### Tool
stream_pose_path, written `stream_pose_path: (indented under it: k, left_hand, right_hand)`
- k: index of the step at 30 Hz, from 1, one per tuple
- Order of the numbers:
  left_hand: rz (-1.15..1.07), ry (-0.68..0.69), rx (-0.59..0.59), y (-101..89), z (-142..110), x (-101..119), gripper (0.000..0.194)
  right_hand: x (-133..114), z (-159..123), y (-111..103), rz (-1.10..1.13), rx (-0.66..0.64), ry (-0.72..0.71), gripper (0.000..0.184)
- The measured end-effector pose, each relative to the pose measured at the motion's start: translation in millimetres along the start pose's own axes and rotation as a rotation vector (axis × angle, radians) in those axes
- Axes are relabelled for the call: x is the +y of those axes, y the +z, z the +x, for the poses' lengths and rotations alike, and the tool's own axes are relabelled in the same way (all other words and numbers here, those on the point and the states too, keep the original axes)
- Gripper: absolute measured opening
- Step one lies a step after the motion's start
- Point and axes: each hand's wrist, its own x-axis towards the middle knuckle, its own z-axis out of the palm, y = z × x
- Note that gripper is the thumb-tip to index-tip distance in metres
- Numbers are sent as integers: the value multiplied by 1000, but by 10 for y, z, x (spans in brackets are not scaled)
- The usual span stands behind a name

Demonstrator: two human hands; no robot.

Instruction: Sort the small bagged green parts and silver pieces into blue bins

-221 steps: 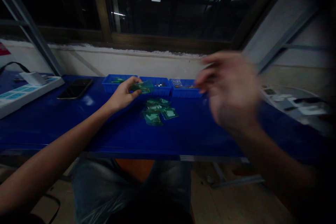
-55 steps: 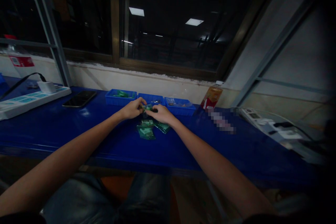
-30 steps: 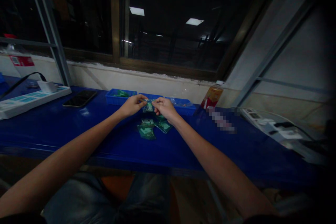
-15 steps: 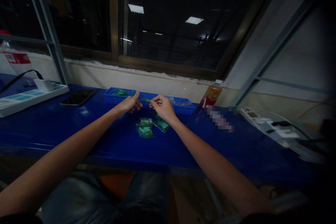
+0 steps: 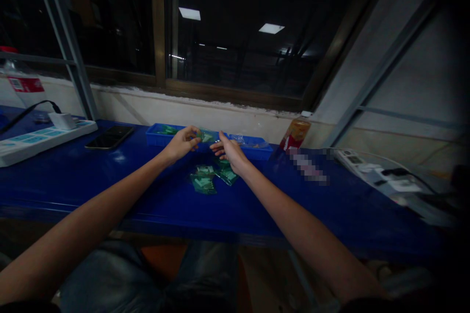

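My left hand [image 5: 182,142] pinches a small clear bag with a green part [image 5: 206,136] and holds it above the middle blue tray [image 5: 213,136]. My right hand [image 5: 228,148] hovers just right of the bag, fingers stretched out and apart, holding nothing that I can see. Below both hands lies a pile of similar green bagged parts [image 5: 212,176] on the blue table [image 5: 110,176].
Three blue trays stand in a row by the wall: left tray [image 5: 161,133], middle one, right tray [image 5: 253,145]. A black phone [image 5: 109,137] and a white power strip [image 5: 40,138] lie at left. An orange packet [image 5: 295,135] and white devices [image 5: 378,173] sit at right.
Both hands were pinching the bag together one second ago. My right hand has since let go and spread its fingers, while my left hand lifted the bag slightly toward the trays.
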Motion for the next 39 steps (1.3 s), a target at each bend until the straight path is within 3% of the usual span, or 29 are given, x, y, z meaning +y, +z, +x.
stream_pose_path:
  k: [2, 4, 8, 11, 17, 20, 24, 27, 32, 35, 39]
  left_hand:
    - [-3, 50, -29, 3, 2, 7, 12]
    - [12, 87, -57, 1, 8, 7, 11]
    - [101, 151, -56, -22, 32, -40, 10]
    - [192, 150, -5, -45, 42, -77, 12]
    - [193, -44, -41, -38, -8, 10, 17]
    - [117, -171, -88, -11, -36, 70, 28]
    - [17, -309, -48, -12, -36, 95, 51]
    - [16, -381, -25, -37, -26, 86, 49]
    - [26, -256, -18, -45, -23, 34, 21]
    - [43, -127, -6, -33, -12, 7, 17]
    - [235, 98, -52, -29, -13, 27, 15]
  right_hand:
    - [-24, -22, -10, 73, -52, 61, 55]
    - [-39, -41, 0, 133, -93, 72, 50]
    - [-30, -56, 56, 100, -73, -29, 22]
    - [-6, -48, 72, 8, 14, -126, 15]
    - [28, -1, 11, -197, 205, -336, 22]
    - [26, -24, 28, -318, 176, -457, 22]
    - [17, -99, 87, -442, 124, -616, 16]
    - [19, -125, 99, -492, 119, -681, 17]
    - [50, -85, 92, -417, 102, -609, 22]
    - [69, -40, 95, -344, 72, -484, 17]
    - [53, -13, 92, -127, 27, -250, 36]
